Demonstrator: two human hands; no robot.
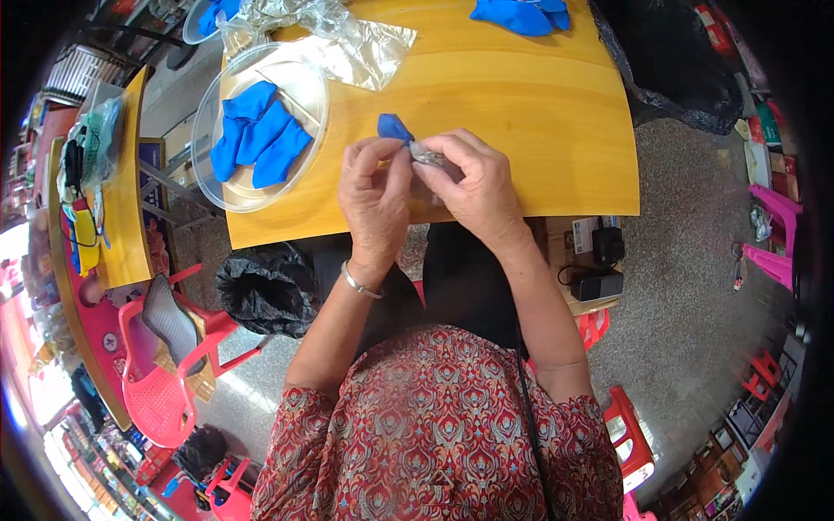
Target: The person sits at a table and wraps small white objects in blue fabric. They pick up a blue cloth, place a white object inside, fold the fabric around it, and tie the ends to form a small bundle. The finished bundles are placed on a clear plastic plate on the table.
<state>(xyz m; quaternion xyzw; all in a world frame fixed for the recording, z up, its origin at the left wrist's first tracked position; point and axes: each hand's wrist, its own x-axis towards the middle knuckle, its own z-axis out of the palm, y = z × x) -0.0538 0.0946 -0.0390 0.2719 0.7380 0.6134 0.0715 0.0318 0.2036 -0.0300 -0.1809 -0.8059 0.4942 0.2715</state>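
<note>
Just above the table's near edge my two hands meet, fingertips almost touching. Thumb and fingers of my left hand (375,187) are closed at the lower end of a small blue soft piece (394,128), which looks like cloth. My right hand (476,184) pinches a crinkled, greyish see-through bit (427,156) against that same end; it looks like thin plastic film. The fingers partly hide where the two meet. Left of my hands, a round clear plastic tub (205,174) holds several similar blue pieces (261,139).
A crumpled silvery sheet (369,52) lies behind the tub on the yellow wooden table (539,130). More blue pieces (521,15) are at the far edge. Black bags stand below left (268,291) and far right (682,74). A red chair (161,404) stands left.
</note>
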